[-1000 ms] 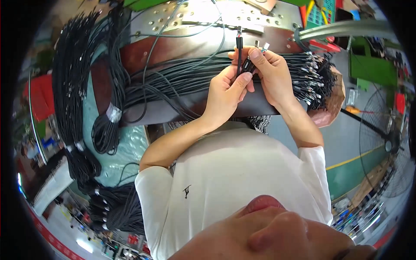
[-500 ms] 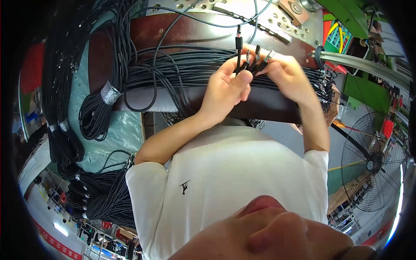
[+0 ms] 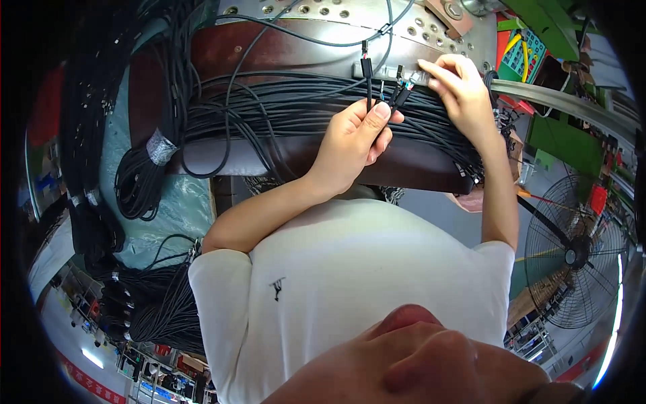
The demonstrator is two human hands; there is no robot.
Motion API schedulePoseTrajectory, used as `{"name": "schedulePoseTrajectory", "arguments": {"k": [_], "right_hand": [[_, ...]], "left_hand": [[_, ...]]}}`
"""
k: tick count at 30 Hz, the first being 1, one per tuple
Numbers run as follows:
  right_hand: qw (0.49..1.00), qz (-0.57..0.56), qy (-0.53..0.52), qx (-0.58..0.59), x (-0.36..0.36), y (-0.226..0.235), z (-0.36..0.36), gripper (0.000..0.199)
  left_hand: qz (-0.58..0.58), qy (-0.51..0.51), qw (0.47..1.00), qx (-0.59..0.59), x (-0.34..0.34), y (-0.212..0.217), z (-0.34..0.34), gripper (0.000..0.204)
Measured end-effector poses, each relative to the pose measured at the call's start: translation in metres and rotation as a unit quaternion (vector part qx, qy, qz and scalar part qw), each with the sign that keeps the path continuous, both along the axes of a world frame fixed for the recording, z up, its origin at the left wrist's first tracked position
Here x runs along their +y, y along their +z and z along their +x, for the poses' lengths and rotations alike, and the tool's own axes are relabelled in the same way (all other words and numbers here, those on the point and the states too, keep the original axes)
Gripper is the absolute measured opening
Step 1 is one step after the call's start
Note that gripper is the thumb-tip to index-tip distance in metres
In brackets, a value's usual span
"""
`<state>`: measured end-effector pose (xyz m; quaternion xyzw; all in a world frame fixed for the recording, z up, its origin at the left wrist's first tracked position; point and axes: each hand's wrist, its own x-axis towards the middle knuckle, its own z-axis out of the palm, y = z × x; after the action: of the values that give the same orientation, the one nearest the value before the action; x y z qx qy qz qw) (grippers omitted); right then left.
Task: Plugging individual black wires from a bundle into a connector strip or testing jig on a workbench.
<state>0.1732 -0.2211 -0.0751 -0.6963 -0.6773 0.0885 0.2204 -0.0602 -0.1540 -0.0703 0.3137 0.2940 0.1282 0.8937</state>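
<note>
Several black cables end in a small fan of black connectors (image 3: 367,67) with thin coloured wires at their tips. My left hand (image 3: 356,138) pinches these ends between thumb and fingers, over the middle of the bench. To its right, my right hand (image 3: 464,94) has its thumb and forefinger apart, with nothing visible between them. Its fingertips are close to a pale, see-through strip (image 3: 418,77) behind the cable ends; whether they touch it I cannot tell. A thick bundle of black cables (image 3: 296,101) lies crosswise under both hands.
A perforated metal plate (image 3: 323,11) lies along the far side. At left, a coiled cable bundle (image 3: 145,182) is tied with silvery wrap, and more black cables (image 3: 84,135) hang beside it. Yellow-handled pliers (image 3: 517,42) lie at far right. A black fan (image 3: 572,256) stands at right.
My right hand has moved away from the cable ends, up and to the right, and its fingers have spread. My left hand keeps its hold in nearly the same place.
</note>
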Motion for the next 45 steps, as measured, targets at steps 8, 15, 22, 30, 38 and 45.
{"name": "schedulePoseTrajectory", "arguments": {"k": [8,15,22,30,38,45], "right_hand": [[0.962,0.220,0.078,-0.138,-0.005,0.004,-0.047,0.025],[0.949,0.250,0.075,-0.177,0.006,0.007,-0.069,0.023],[0.943,0.264,0.035,-0.200,0.012,0.009,-0.083,0.017],[0.938,0.268,0.033,-0.216,0.012,0.015,-0.085,0.015],[0.934,0.263,0.041,-0.237,0.007,0.017,-0.085,0.019],[0.940,0.217,-0.012,-0.264,0.006,0.020,-0.077,0.021]], "left_hand": [[-0.093,-0.010,0.996,0.011,-0.006,0.003,0.008,0.035],[-0.007,-0.039,0.999,0.013,0.010,0.003,-0.003,0.028],[-0.184,-0.075,0.979,-0.038,0.027,0.006,-0.013,0.030],[-0.271,-0.081,0.953,-0.106,0.026,-0.001,-0.015,0.026],[0.238,0.002,0.970,0.051,0.007,0.003,-0.012,0.026],[0.177,-0.137,0.974,0.038,0.011,0.004,-0.016,0.030]]}}
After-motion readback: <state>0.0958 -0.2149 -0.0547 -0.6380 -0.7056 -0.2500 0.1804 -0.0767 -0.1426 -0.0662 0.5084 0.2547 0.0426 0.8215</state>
